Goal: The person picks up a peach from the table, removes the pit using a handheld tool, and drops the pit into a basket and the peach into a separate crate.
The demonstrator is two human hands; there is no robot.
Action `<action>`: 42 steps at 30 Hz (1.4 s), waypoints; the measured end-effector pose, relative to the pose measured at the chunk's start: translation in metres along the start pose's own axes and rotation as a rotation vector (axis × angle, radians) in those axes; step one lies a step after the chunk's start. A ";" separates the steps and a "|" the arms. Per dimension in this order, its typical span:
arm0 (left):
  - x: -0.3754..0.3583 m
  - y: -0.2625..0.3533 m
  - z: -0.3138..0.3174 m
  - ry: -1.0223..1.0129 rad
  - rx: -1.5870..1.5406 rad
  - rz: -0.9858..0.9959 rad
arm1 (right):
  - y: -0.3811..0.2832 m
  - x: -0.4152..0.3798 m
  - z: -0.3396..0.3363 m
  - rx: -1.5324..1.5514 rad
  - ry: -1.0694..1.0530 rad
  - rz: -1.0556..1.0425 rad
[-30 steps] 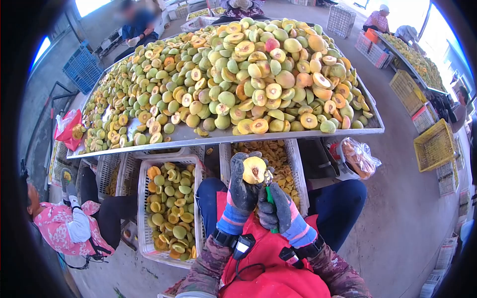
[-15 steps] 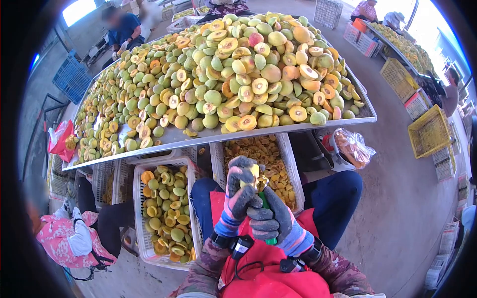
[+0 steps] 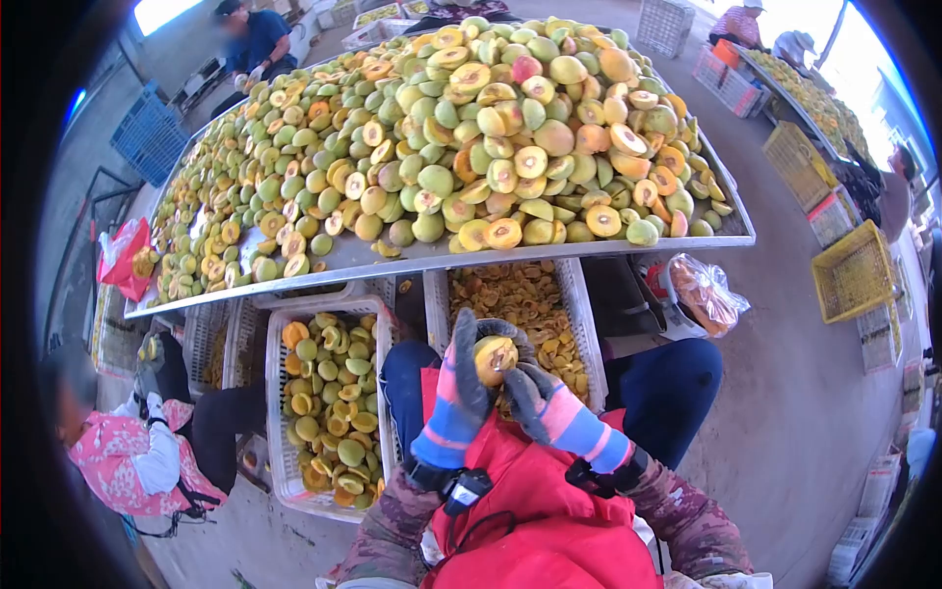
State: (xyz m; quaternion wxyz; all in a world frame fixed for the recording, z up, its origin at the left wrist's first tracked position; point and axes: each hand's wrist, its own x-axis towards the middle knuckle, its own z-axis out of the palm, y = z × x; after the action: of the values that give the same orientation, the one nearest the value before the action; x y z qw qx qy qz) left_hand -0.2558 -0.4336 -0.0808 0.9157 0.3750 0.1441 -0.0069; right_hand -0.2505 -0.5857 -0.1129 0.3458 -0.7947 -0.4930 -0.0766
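My left hand, in a dark-palmed glove with a pink and blue cuff, is closed around a yellow stone fruit half, its cut side partly showing. Close against the fruit's right side is my right hand, gloved alike, with curled fingers. What those fingers hold, if anything, is hidden; no green handle shows now. Both hands are above my lap and the red apron. Beneath and beyond them stands a white crate of yellow fruit pieces.
A metal-edged table heaped with halved fruit spans the front. Left of my knees stands a white crate of green-yellow halves. A plastic bag lies right of the table. A co-worker in a pink top sits at left.
The green-handled tool in my right hand has gone out of sight. My left hand has turned and now shows the fruit half from above; my right hand has shifted up beside it.
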 end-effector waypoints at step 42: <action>0.021 -0.024 -0.034 -0.040 -0.126 0.196 | -0.003 0.016 -0.040 0.310 -0.003 0.620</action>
State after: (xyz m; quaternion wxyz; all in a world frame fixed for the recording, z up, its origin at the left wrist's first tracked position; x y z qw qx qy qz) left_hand -0.2468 -0.4254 -0.1256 0.9364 0.3290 0.0884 0.0840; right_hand -0.2359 -0.5979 -0.0744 0.4684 -0.8449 -0.2344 0.1090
